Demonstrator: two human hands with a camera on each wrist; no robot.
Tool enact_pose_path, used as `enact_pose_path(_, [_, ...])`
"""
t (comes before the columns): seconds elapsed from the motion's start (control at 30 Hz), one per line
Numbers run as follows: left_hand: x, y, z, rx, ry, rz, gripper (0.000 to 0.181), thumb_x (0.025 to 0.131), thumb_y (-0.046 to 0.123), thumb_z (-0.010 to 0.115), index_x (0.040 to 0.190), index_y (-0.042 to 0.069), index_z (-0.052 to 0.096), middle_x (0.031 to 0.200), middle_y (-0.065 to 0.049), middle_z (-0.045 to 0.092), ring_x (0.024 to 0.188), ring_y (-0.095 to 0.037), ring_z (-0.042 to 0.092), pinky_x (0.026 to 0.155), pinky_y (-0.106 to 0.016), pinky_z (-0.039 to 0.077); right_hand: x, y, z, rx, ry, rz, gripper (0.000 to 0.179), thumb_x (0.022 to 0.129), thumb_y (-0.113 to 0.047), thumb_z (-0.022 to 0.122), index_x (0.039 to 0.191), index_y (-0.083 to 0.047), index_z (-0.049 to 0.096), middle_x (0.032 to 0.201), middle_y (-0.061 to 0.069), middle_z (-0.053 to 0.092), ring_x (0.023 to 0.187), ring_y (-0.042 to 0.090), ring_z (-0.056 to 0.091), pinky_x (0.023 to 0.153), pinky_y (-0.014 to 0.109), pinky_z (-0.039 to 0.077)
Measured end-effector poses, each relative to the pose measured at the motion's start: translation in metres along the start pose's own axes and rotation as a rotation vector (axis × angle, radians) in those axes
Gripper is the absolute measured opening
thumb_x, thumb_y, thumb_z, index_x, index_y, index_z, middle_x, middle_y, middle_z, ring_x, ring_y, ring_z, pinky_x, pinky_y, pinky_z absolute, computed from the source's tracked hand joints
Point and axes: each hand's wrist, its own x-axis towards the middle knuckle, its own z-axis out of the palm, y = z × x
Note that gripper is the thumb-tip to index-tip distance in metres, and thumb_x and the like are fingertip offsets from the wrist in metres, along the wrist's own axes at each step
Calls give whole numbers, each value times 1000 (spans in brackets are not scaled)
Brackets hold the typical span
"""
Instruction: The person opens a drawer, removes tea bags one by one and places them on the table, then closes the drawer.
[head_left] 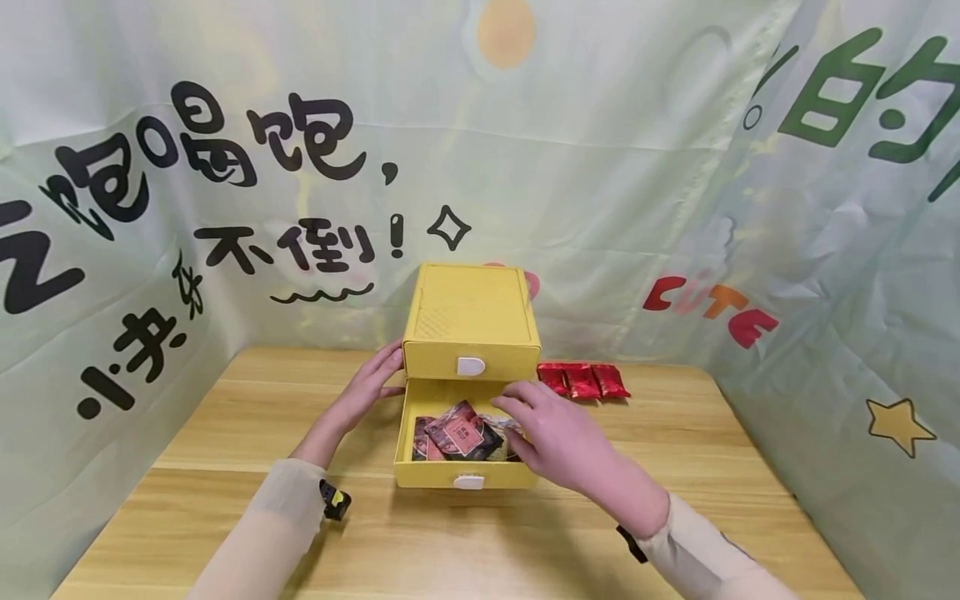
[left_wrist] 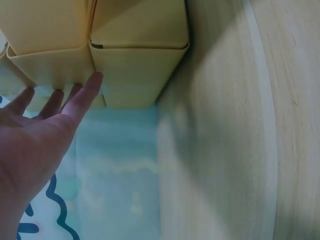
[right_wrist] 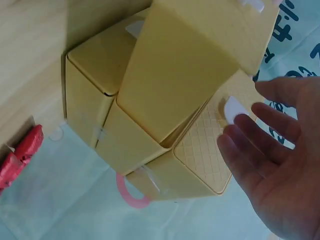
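Straight-fingered, the left hand (head_left: 367, 385) touches a boxy yellow cabinet with cross-hatched top (head_left: 474, 304); flat, square dark-and-pink sachets (head_left: 461, 433) lie beside the right hand (head_left: 558, 437), fingers relaxed, apart.

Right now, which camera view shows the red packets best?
The head view: it shows the red packets almost whole, in a row on the table, beside the yellow drawer box. The right wrist view shows only part of them, cut off by its left edge; the left wrist view shows none.
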Motion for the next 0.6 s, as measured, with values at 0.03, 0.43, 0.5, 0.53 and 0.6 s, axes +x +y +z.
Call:
enact_pose_path(0.03, [0,0,0,-2,0,-2,62,114,34,37,165,3,21,166,-25,28,149,-46,32,110,-62,46,3,1,-1,3,-23,-3,40,87,-13,83,125,-7,71,120,7,67,107,23,66,81,35,63])
enact_pose_path(0.43, [-2,2,2,-20,9,-13,63,114,35,37,165,3,20,167,-24,26,150,-46,31,110,-62,46,36,9,2,28,-257,-57,39,92,-20,80,127,-4,71,119,9,69,104,23,68,84,38,62])
enact_pose_path(0.5, [-1,1,2,-17,11,-10,63,114,35,36,165,3,20,168,-24,25,150,-46,31,110,-63,45,40,10,3,31,-310,-61,40,94,-21,78,129,-5,70,121,8,68,105,23,68,83,37,63])
enact_pose_path(0.53, [-1,0,2,-15,12,-9,63,114,35,36,165,2,20,168,-24,25,150,-46,31,110,-63,45,43,10,4,34,-335,-66,40,94,-21,78,130,-5,70,121,8,68,105,23,68,83,37,62])
enact_pose_path(0.6, [-1,0,2,-13,10,-7,63,114,35,36,165,2,20,168,-25,25,150,-47,30,110,-63,45,47,11,6,31,-380,-85,41,95,-22,77,131,-6,69,123,7,68,107,22,68,86,37,61])
